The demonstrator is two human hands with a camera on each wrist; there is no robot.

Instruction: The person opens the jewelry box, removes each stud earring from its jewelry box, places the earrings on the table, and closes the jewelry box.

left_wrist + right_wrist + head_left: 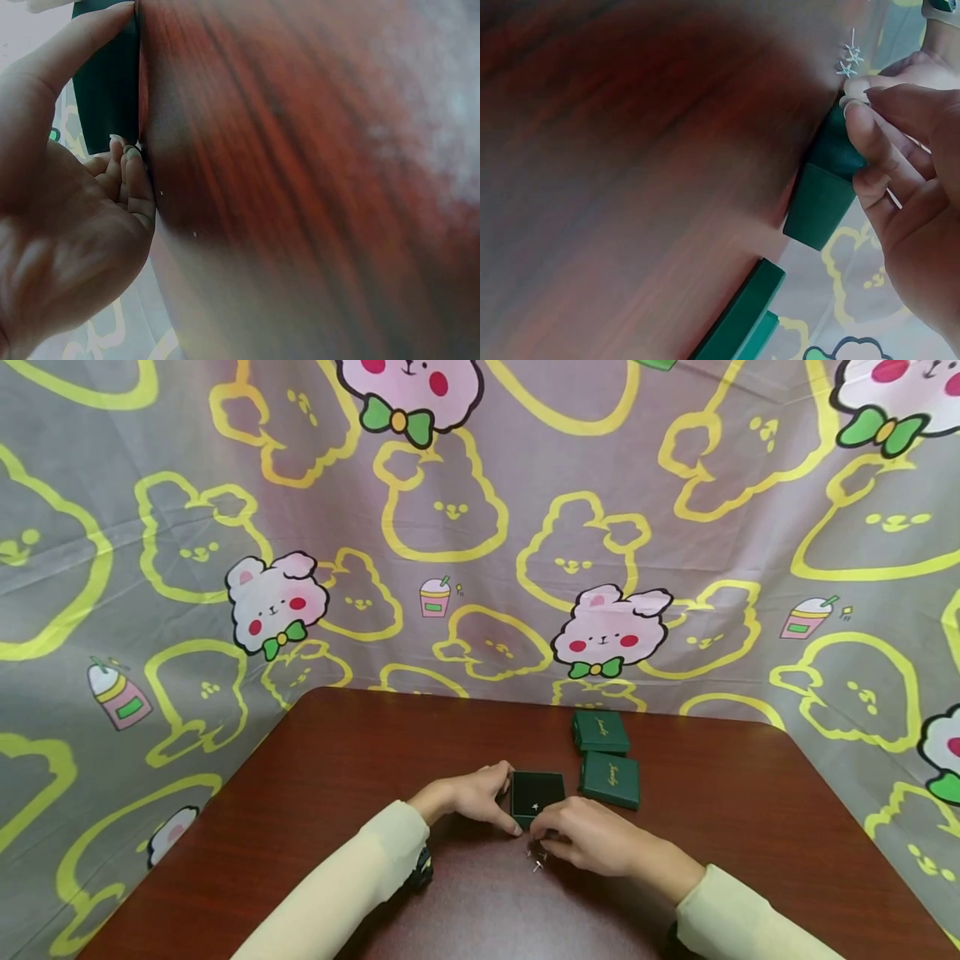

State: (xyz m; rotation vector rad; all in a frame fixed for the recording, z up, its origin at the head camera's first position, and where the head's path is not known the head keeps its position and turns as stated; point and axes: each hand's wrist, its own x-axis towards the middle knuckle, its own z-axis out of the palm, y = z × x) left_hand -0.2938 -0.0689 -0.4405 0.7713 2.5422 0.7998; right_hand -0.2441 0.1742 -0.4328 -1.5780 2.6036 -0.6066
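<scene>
An open dark green square box (537, 797) with a black inside stands on the table, a small silver star (536, 807) in it. My left hand (477, 795) grips the box from the left, the thumb at its near corner and the fingers at its far side, as the left wrist view also shows. My right hand (588, 837) is at the box's near right corner, thumb and forefinger drawn together. Several small star-shaped silver pieces (847, 70) lie close to its fingertips. I cannot tell whether a piece is pinched between them.
Two flat dark green box pieces with gold lettering lie behind and right of the open box, the nearer piece (611, 779) almost touching the farther piece (601, 732). The reddish-brown table (360, 743) ends at a patterned cloth (480, 577) hung round it.
</scene>
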